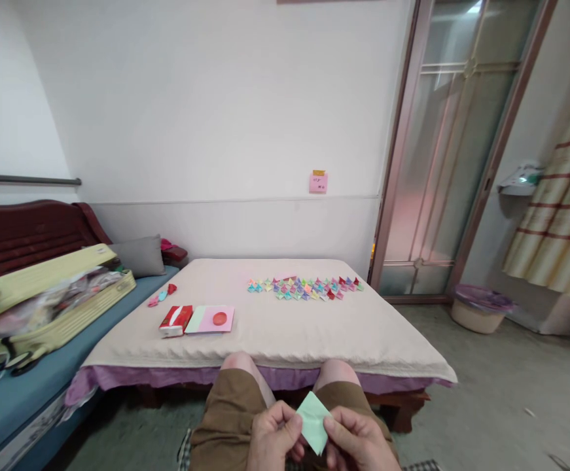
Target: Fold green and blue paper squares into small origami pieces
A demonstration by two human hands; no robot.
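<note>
A small light-green square of paper (313,418) is held in front of my lap, turned so that one corner points up. My left hand (279,433) pinches its left corner between thumb and fingers. At the opposite corner, my right hand (356,439) pinches it in the same way. A crease seems to run across the paper. Beyond my knees, many small folded paper pieces (309,289) in mixed colours lie in rows on the cloth-covered table (285,333).
On the table's left side are a red tissue pack (177,320), pink and green paper sheets (201,319) with a round red lid (220,318), and small coloured items (162,296). An open yellow suitcase (53,314) rests on the blue seat. A bin (480,309) stands right.
</note>
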